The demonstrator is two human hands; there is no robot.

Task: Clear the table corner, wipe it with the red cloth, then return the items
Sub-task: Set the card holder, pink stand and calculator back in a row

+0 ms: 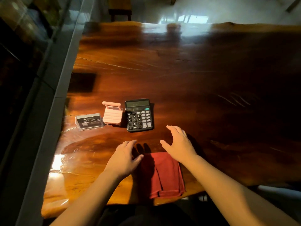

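Two hands hovering empty, both grips spread: left hand (pixel 124 158), right hand (pixel 178 145). One red cloth (pixel 166 175) lying folded at tabletop (pixel 195 79) near edge. One calculator (pixel 139 115), one pink mini chair (pixel 112 115), one card holder (pixel 88 121) sitting beyond.

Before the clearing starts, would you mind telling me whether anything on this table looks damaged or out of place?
Nothing stands out. The card holder, pink toy chair and calculator sit upright in a row, the red cloth lies folded, nothing is spilled.
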